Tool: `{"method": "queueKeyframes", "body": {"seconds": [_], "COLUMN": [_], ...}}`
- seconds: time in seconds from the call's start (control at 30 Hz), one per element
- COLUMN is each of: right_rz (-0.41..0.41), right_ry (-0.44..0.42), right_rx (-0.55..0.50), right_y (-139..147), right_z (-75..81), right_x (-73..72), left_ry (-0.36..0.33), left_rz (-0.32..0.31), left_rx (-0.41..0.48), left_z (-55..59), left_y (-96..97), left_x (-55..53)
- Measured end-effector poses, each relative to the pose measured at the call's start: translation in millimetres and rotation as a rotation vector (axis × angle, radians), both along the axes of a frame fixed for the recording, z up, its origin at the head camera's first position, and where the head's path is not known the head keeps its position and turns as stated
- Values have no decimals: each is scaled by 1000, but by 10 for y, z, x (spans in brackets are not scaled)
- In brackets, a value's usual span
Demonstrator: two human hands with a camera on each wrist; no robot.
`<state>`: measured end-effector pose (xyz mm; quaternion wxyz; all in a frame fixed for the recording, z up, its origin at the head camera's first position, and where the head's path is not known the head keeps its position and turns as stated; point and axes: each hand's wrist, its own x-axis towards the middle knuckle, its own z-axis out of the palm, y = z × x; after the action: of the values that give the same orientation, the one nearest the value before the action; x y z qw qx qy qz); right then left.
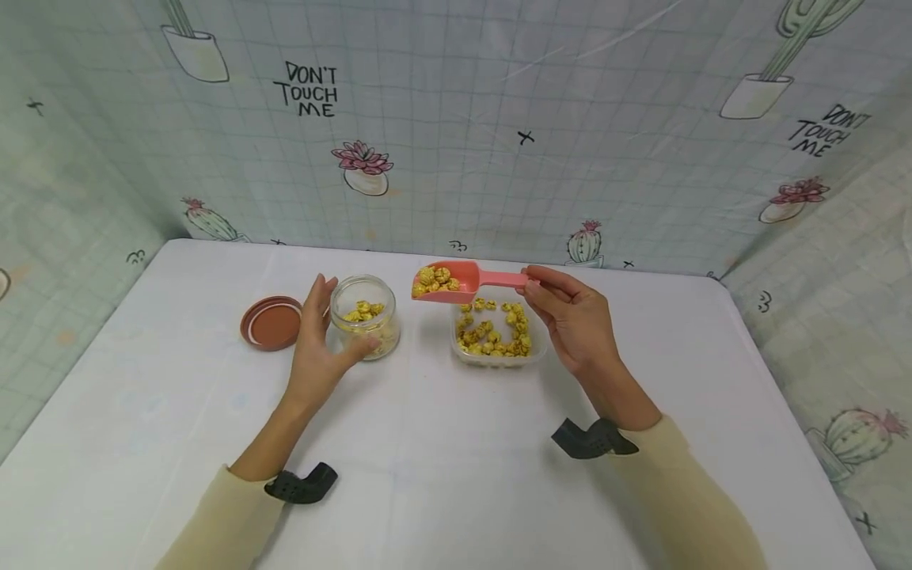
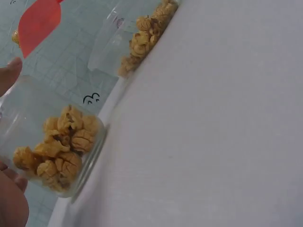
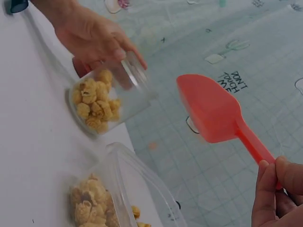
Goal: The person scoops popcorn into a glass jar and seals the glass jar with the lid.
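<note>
Left hand (image 1: 317, 360) grips jar (image 1: 385, 331) (brown lid (image 1: 271, 323) alongside); right hand (image 1: 575, 323) pinches scoop (image 1: 468, 277), tub (image 1: 499, 361) below.

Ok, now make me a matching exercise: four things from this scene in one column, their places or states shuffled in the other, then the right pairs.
Things:
1. pink scoop
2. glass jar
3. brown lid
4. clear plastic tub

Places or states:
A. lies on the white table, left of the jar
B. contains popcorn, with no hand on it
C. pinched by the right hand
D. gripped by the left hand

Pairs: 1-C, 2-D, 3-A, 4-B
</note>
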<state>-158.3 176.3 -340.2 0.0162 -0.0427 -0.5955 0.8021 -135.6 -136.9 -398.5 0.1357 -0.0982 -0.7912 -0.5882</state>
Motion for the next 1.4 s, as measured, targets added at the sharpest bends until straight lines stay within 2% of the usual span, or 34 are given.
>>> {"method": "queueKeyframes", "body": {"seconds": [0.07,0.13,0.23,0.3,0.5,0.67,0.9,1.1,1.33,1.4], "right_rz": [5,12,34,54,118,133,142,165,173,175], "right_ry": [-3,-6,-15,-25,-37,-11,57,168,309,340], "right_rx": [11,26,30,41,128,247,406,578,767,795], "right_y": [-57,-119,-212,-271,-413,-512,-626,-654,-733,-759], "right_z": [11,29,54,67,91,154,282,453,677,714], "right_x": [-21,-42,-74,-90,-134,-154,-200,-218,-194,-182], "left_ry": [-68,-103,-122,-127,-129,-139,-102,-56,-34,-22], "left_rz": [-1,11,22,29,34,36,27,9,-3,-1], "left_rx": [-32,-64,-66,-58,-60,-68,-73,-62,-47,-45], "left_z": [-115,-217,-267,-240,-28,23,-9,-34,-66,-176], "left_y": [-32,-59,-67,-60,11,29,18,15,-3,-39], "left_x": [-62,-116,-140,-121,7,45,32,9,-2,-47]}}
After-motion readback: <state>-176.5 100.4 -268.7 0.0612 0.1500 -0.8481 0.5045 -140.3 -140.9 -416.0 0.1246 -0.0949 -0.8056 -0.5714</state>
